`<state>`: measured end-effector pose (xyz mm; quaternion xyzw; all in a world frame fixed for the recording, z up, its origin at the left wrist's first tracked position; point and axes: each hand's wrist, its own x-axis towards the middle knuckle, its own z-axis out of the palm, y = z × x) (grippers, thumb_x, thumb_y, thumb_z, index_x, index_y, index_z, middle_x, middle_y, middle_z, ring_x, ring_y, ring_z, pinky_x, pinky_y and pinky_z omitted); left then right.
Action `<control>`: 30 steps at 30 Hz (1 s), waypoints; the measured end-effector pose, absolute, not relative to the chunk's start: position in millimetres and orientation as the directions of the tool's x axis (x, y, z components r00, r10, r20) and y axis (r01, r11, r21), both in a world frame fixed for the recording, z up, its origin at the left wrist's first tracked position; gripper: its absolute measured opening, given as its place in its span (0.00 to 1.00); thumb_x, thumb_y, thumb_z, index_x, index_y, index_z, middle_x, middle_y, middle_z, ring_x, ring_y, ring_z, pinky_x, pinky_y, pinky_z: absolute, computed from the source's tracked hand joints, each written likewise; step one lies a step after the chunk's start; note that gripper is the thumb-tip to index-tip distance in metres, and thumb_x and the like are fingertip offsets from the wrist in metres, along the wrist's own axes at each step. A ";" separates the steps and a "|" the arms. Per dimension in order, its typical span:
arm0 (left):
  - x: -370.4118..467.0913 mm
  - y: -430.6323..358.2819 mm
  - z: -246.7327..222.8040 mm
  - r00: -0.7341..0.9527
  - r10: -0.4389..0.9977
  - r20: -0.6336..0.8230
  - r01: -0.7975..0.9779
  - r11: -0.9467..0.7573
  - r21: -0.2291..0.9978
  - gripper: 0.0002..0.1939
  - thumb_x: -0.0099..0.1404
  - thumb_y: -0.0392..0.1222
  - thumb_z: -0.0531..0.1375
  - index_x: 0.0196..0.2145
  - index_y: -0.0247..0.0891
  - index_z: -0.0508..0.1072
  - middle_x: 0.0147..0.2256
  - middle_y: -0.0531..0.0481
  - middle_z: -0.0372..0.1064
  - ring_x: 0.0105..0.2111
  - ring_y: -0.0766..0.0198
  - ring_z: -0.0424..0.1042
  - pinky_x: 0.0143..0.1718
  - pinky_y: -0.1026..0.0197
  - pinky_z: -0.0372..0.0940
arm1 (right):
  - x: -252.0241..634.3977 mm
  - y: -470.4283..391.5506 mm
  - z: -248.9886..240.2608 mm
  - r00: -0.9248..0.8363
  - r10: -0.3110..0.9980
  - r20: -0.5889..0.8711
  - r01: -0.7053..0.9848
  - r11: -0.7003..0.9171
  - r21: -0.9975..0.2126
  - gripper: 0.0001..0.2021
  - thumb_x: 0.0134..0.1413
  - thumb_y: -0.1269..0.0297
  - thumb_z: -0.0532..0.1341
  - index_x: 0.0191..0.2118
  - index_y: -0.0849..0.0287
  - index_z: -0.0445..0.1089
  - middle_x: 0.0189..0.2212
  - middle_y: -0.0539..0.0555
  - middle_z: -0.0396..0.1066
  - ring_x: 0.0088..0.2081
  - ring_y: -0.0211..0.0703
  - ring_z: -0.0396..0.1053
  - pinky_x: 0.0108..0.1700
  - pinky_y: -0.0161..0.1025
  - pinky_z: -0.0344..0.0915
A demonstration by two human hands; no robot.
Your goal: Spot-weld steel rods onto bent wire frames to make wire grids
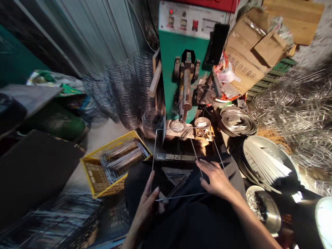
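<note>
A thin rectangular wire frame (155, 148) is held over my lap, its far side reaching the ledge of the green machine. My left hand (148, 202) grips the frame's near left corner between thumb and fingers. Over the frame's right part, my right hand (214, 178) has its thumb and fingers closed around a straight wire rod (194, 150), which points toward the machine. The frame's right side runs behind that hand, where part of it is hidden. Ahead is the spot welder (186, 93), its rod-like electrode arm above the ledge.
A yellow crate (90, 173) of bent wire pieces stands at left, near stacks of wire rings (124, 95). On the ledge sit a dish of small metal bits (177, 126) and a second bowl (202, 121). Metal basins (282, 155) and tangled wire (311, 121) lie at right.
</note>
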<state>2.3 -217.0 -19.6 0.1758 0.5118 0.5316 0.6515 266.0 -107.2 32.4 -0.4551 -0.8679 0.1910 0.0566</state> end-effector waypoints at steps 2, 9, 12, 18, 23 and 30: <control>9.2 -211.8 -23.4 -0.066 0.878 -0.475 -0.518 0.376 0.768 0.52 0.63 0.51 0.65 0.72 0.47 0.35 0.21 0.53 0.73 0.13 0.65 0.66 0.14 0.69 0.58 | 246.7 -107.8 31.0 -0.631 0.769 -0.102 0.721 0.533 -0.443 0.33 0.55 0.65 0.59 0.67 0.56 0.59 0.64 0.58 0.61 0.66 0.53 0.57 0.65 0.59 0.51; 11.8 -207.1 -29.2 -0.073 0.887 -0.456 -0.525 0.355 0.774 0.51 0.63 0.49 0.64 0.72 0.45 0.36 0.18 0.55 0.71 0.13 0.65 0.68 0.17 0.69 0.62 | 245.9 -111.3 31.5 -0.702 0.696 -0.151 0.626 0.503 -0.596 0.49 0.50 0.50 0.68 0.72 0.53 0.45 0.69 0.59 0.51 0.70 0.56 0.47 0.68 0.61 0.46; 6.1 -211.1 -26.3 -0.078 0.894 -0.440 -0.536 0.335 0.775 0.50 0.65 0.49 0.62 0.72 0.44 0.32 0.19 0.54 0.72 0.13 0.65 0.67 0.16 0.69 0.61 | 266.2 -112.8 26.9 -0.722 0.678 -0.139 0.603 0.517 -0.607 0.56 0.46 0.54 0.72 0.73 0.53 0.38 0.71 0.59 0.44 0.71 0.55 0.44 0.68 0.56 0.50; 3.2 -213.5 -24.9 -0.087 0.887 -0.454 -0.559 0.334 0.759 0.50 0.65 0.49 0.63 0.72 0.47 0.34 0.20 0.53 0.73 0.13 0.65 0.67 0.14 0.69 0.60 | 268.6 -123.0 23.0 -0.746 0.659 -0.096 0.559 0.540 -0.629 0.54 0.50 0.64 0.70 0.73 0.51 0.35 0.72 0.55 0.42 0.71 0.49 0.44 0.70 0.48 0.49; 5.1 -215.7 -18.1 -0.099 0.891 -0.444 -0.531 0.330 0.780 0.49 0.65 0.50 0.62 0.72 0.46 0.34 0.22 0.52 0.74 0.13 0.66 0.66 0.15 0.69 0.60 | 261.9 -120.9 21.4 -0.729 0.671 -0.135 0.561 0.473 -0.679 0.52 0.49 0.69 0.68 0.73 0.51 0.36 0.71 0.54 0.42 0.70 0.48 0.47 0.70 0.47 0.51; 6.6 -222.3 -10.1 -0.107 0.909 -0.403 -0.485 0.306 0.819 0.47 0.67 0.50 0.59 0.72 0.44 0.32 0.22 0.52 0.74 0.14 0.66 0.67 0.16 0.68 0.60 | 259.7 -117.2 27.0 -0.701 0.678 -0.220 0.573 0.353 -0.739 0.52 0.45 0.72 0.69 0.72 0.50 0.41 0.71 0.53 0.44 0.69 0.49 0.48 0.70 0.48 0.49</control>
